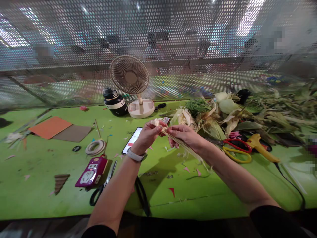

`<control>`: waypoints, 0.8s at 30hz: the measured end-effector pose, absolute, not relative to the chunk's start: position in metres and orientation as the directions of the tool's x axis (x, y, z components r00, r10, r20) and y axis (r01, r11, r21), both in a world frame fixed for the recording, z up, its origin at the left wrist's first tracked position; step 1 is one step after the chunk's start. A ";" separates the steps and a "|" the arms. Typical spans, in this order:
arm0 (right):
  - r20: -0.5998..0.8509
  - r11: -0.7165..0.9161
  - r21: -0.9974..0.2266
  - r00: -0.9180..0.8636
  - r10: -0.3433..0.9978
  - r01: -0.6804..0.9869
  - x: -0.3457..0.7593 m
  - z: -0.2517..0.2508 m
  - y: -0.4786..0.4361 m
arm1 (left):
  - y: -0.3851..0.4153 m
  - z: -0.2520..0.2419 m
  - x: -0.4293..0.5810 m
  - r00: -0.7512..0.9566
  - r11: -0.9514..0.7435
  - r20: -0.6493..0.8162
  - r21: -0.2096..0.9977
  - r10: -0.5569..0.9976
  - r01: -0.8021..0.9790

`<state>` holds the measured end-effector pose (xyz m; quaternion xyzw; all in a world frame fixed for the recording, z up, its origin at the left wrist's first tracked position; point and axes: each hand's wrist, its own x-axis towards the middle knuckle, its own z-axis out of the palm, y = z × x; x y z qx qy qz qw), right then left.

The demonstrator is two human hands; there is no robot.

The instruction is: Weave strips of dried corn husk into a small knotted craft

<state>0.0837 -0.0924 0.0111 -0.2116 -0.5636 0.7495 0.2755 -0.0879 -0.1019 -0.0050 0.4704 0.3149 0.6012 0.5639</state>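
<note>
Two flat sheets, one orange (51, 127) and one brown (74, 133), overlap on the left of your green counter (42, 165); a dragging sleeve could shift them. Next comes the tape roll (89, 150), a pale flat ring. Your purple socket block (92, 172), glossy and hard-edged, sits beside the black-handled scissors (109, 178); lower your left forearm carelessly and it might knock their bare metal blades. The smooth phone (131, 140) lies partly behind your left wrist, so falling scraps could land on its screen.

Your left hand (150, 134) pinches the pale fibrous bundle (187, 147), probably corn husk, by its crumpled head, held in front of you above the counter. Your right hand (185, 134) grips it farther along, where long strands trail away to frayed ends. Pull too hard and they could tear; loosen either pinch and the gathered head may spring apart.

Farther right, the husk heap (215, 122) is papery, curled and tangled, so one tug might drag several leaves. Near it lie the red-and-yellow-handled scissors (226, 142), then the yellow glue gun (264, 152); a wide elbow could catch its black cable.
</note>
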 end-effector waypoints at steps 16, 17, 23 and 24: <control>0.171 0.252 -0.967 -0.620 0.765 0.044 0.089 0.000 -0.086 | -0.098 0.002 -0.110 0.022 -0.226 0.240 0.938 0.970 -0.261; 0.177 0.262 -0.964 -0.622 0.763 0.047 0.089 0.000 -0.087 | -0.098 0.003 -0.110 0.043 -0.222 0.242 0.938 0.969 -0.267; 0.333 0.508 -0.848 -0.593 0.733 0.152 0.095 0.014 -0.094 | -0.097 0.001 -0.113 0.122 -0.198 0.240 0.938 0.963 -0.284; 0.362 0.552 -0.815 -0.589 0.722 0.176 0.095 0.016 -0.095 | -0.096 0.000 -0.114 0.131 -0.193 0.237 0.941 0.963 -0.279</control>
